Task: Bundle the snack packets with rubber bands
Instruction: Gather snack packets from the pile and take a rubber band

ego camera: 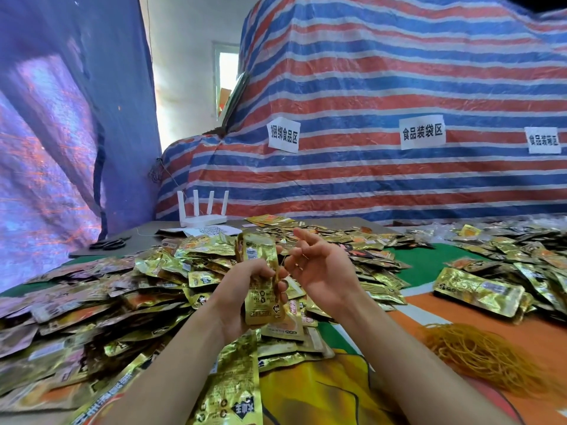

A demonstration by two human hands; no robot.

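A person's left hand (242, 282) grips a small stack of gold snack packets (259, 256) upright above the table (429, 266). The right hand (319, 268) hovers just beside it, fingers half-spread and seemingly stretching a thin band, though it is too fine to be sure. This stack looks not yet bound. A deep heap of loose packets (122, 289) remains, with spare rubber bands (478, 354) piled to the right, so most of the work appears to lie ahead.

Red-blue-white striped plastic tarp (368, 72): left white paper sign (283, 134) "捆绑食品区"; middle white paper sign (422, 131) "食品装袋区"; right white paper sign (542, 140) blurred. Gold foil snack packets (257, 265) below tarp: print unreadable.
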